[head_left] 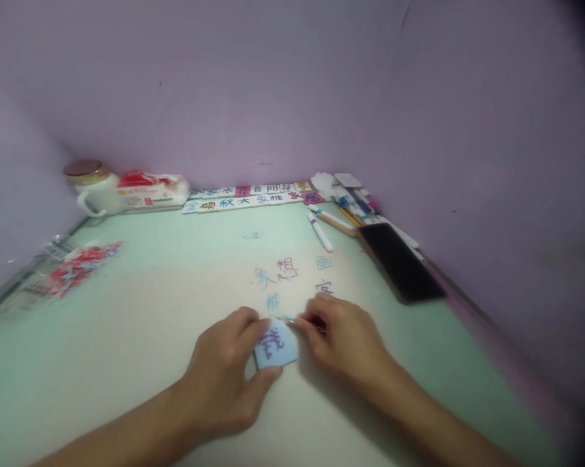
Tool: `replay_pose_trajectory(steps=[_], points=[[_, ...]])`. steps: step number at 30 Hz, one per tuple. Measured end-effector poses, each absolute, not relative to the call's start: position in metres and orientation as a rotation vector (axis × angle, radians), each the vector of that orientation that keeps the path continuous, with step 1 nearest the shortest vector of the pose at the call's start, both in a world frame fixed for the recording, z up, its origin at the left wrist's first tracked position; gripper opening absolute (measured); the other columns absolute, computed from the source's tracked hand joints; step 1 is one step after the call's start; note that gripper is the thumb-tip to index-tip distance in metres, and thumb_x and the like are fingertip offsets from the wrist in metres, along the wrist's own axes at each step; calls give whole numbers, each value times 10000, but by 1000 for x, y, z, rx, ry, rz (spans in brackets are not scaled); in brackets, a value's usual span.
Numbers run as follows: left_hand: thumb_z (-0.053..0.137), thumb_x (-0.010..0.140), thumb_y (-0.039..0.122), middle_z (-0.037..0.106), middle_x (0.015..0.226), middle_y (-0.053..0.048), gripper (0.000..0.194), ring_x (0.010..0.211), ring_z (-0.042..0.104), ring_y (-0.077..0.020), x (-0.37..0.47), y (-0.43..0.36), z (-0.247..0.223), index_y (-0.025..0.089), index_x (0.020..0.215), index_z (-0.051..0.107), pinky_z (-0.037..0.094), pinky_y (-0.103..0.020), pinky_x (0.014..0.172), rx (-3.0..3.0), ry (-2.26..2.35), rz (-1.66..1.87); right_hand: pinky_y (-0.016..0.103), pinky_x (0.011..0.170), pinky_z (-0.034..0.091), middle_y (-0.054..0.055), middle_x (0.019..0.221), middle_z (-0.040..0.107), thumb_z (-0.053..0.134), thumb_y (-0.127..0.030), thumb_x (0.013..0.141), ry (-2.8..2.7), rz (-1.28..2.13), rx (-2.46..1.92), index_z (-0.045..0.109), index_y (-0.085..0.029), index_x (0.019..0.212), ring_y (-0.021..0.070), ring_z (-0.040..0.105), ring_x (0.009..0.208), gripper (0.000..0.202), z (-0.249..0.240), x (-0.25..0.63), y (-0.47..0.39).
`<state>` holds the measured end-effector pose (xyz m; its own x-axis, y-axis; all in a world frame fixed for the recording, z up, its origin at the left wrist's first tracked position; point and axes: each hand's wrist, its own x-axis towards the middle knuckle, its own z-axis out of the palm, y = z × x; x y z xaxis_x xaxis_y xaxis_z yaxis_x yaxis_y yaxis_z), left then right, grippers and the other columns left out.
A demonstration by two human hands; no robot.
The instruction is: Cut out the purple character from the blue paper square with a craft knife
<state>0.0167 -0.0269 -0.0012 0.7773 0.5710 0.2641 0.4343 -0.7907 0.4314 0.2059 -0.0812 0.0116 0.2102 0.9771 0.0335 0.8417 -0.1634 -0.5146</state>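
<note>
A small light-blue square card (281, 355) with a purple Chinese character on it lies on the table in front of me. My left hand (234, 370) holds it by the left side, thumb at the lower edge and fingers at the upper left. Pinched in my right hand (341, 337) is a thin silvery pointed tool (289, 320), whose tip meets the card's top edge. Its kind is unclear because the fingers cover most of it. Just beyond the card, blue and purple characters (273, 301) are written on the tabletop.
Two rows of character cards (244, 201) line the back wall. Left of them stand a tissue pack (151, 194) and a lidded white mug (102, 194). A clear bag of red pieces (81, 269) lies left. Markers (320, 232) and a black phone (402, 263) lie right.
</note>
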Motion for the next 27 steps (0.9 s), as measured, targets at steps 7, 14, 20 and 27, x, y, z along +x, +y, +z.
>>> replay_pose_trajectory(steps=[7, 14, 20, 27], points=[[519, 781, 298, 531, 943, -94, 340, 747, 541, -211, 16, -27, -3, 163, 1091, 551, 494, -370, 628, 2601, 770, 543, 267, 536, 324, 8, 673, 632, 593, -224, 775, -1657, 492, -2042, 596, -191, 624, 147, 529, 593, 155, 11, 205, -83], [546, 774, 292, 531, 957, -101, 342, 763, 547, -220, 15, -27, -2, 151, 1086, 543, 503, -391, 630, 2608, 768, 540, 271, 554, 349, 11, 682, 634, 588, -217, 787, -1593, 522, -2035, 613, -194, 645, 150, 535, 605, 145, 9, 208, -84], [557, 770, 282, 531, 957, -100, 342, 769, 555, -220, 16, -27, -2, 153, 1086, 538, 507, -388, 634, 2616, 748, 566, 276, 551, 339, 7, 702, 627, 558, -235, 800, -1637, 412, -2081, 611, -198, 652, 160, 557, 605, 161, 8, 205, -86], [557, 773, 280, 529, 949, -102, 340, 758, 554, -223, 16, -27, -3, 149, 1086, 535, 504, -389, 611, 2631, 747, 567, 269, 526, 331, 5, 696, 617, 531, -250, 799, -1622, 335, -2034, 613, -201, 651, 153, 555, 578, 176, 7, 206, -88]])
